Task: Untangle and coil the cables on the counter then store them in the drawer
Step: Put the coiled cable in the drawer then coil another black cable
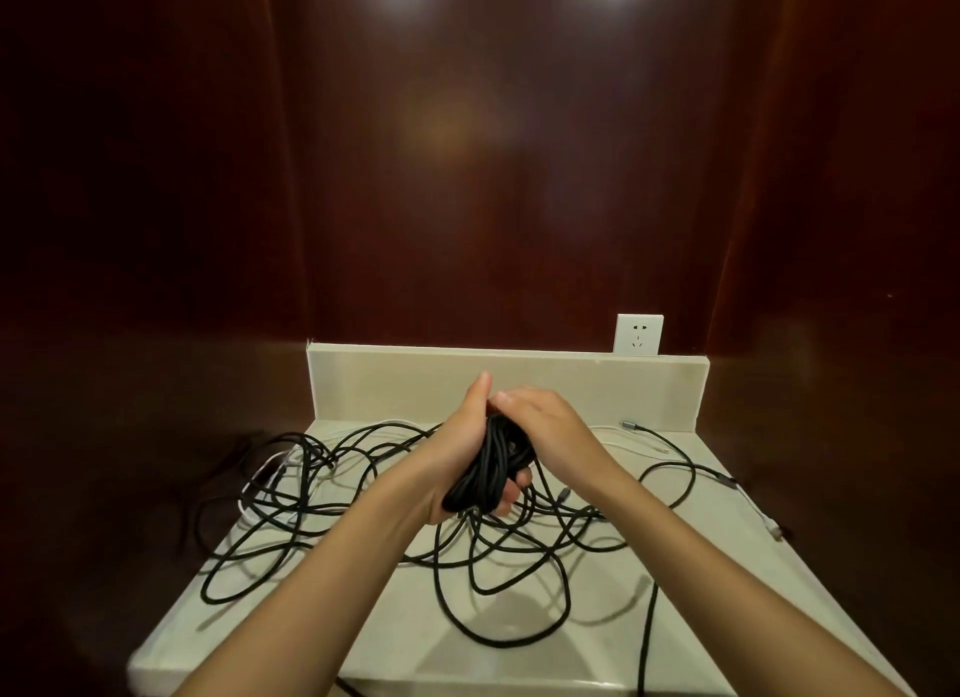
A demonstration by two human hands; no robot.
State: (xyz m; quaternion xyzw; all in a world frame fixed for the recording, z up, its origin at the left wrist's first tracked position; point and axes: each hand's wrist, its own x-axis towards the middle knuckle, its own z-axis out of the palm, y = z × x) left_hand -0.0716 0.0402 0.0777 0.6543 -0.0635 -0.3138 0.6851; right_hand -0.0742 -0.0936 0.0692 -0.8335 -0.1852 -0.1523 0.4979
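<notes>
A bundle of black cable (491, 467) is gripped in the left hand (470, 457) above the counter (597, 639), its long axis running from near-left up to far-right. The right hand (545, 426) is laid over its far end with curved fingers; its grip cannot be told. The loose black cable (322, 488) lies mostly below and left, nearer the left hand.

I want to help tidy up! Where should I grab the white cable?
Probably pinch the white cable on its bare right stretch near the back wall, coming from above. There it lies flat and mostly free of the black cables; on the left it is buried in them.
</notes>
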